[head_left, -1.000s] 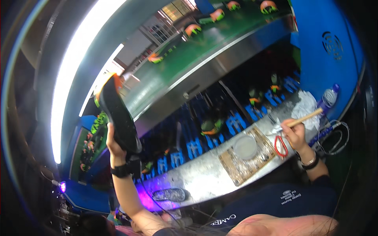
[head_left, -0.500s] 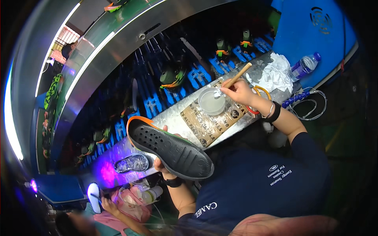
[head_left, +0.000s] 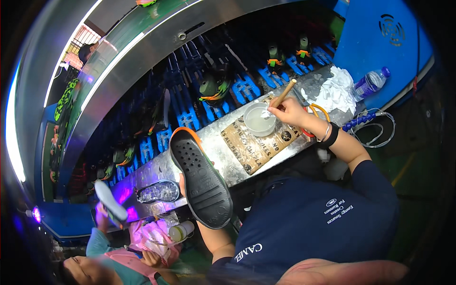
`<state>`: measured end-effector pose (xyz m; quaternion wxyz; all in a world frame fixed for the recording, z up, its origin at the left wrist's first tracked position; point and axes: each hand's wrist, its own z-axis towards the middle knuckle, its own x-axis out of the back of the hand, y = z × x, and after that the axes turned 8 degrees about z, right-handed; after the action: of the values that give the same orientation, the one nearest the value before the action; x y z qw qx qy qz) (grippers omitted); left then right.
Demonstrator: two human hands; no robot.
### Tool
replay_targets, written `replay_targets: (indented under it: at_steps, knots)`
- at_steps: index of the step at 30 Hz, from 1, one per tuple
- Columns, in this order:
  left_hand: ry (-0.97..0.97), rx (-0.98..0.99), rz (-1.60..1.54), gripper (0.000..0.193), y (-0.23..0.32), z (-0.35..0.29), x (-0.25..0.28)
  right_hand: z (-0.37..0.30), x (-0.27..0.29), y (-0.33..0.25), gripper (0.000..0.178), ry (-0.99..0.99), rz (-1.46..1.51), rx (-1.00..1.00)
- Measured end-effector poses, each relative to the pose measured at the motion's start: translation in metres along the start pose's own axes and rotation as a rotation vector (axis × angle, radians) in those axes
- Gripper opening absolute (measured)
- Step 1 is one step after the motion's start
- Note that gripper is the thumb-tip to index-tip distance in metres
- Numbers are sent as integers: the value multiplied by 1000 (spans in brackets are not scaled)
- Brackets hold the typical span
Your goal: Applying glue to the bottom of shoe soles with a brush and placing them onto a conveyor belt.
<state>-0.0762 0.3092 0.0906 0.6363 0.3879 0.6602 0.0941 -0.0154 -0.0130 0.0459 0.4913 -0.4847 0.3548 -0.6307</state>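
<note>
My left hand [head_left: 182, 184] is mostly hidden behind a black shoe sole [head_left: 205, 183] with an orange rim at its far end. Its fingers are wrapped on the sole's edge, holding it tilted up above the bench's near edge. The sole's holed and ribbed inner face shows. My right hand [head_left: 289, 114] pinches a wooden-handled brush [head_left: 284, 94] at the rim of a clear plastic tub [head_left: 259, 124]. The brush's white tip is at the tub's opening, and pale liquid sits inside. Under the tub lies a printed brown taped sheet [head_left: 256, 154].
Another sole [head_left: 159, 192] lies on the metal bench [head_left: 213, 135]. Blue racks [head_left: 245, 89] carrying shoes line the far side. Crumpled white paper [head_left: 338, 90], a bottle [head_left: 372, 83] and a coiled blue hose [head_left: 358, 122] are at right. A co-worker [head_left: 107, 256] holds a pale sole [head_left: 110, 201] at lower left.
My left hand has turned the sole more upright and shifted it slightly right. The brush handle in my right hand has dropped a little toward the tub. The co-worker has raised the pale sole.
</note>
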Motion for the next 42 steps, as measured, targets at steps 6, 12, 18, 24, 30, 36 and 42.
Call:
replay_targets:
  at_steps: [6, 12, 18, 24, 30, 36, 42]
  knots:
    - [-43, 61, -60, 54, -14, 6, -34, -7, 0, -10, 16, -45, 107, 3]
    - [40, 222, -19, 43, -23, 10, -26, -9, 1, -20, 15, -130, 127, -56]
    - [36, 281, -5, 41, -33, -1, -45, -11, -1, -24, 13, -116, 248, -90]
    - [90, 326, 46, 35, -43, -7, -56, -20, -9, -64, 7, -86, 337, 140]
    - [56, 414, 93, 30, -41, -4, -54, -21, -15, -63, 9, -159, 207, 220]
    - [40, 342, 287, 21, -48, 0, -54, -16, -18, -69, 9, -189, 259, 267]
    - [1, 282, 464, 18, -47, 3, -53, -14, -20, -66, 7, -171, 279, 268]
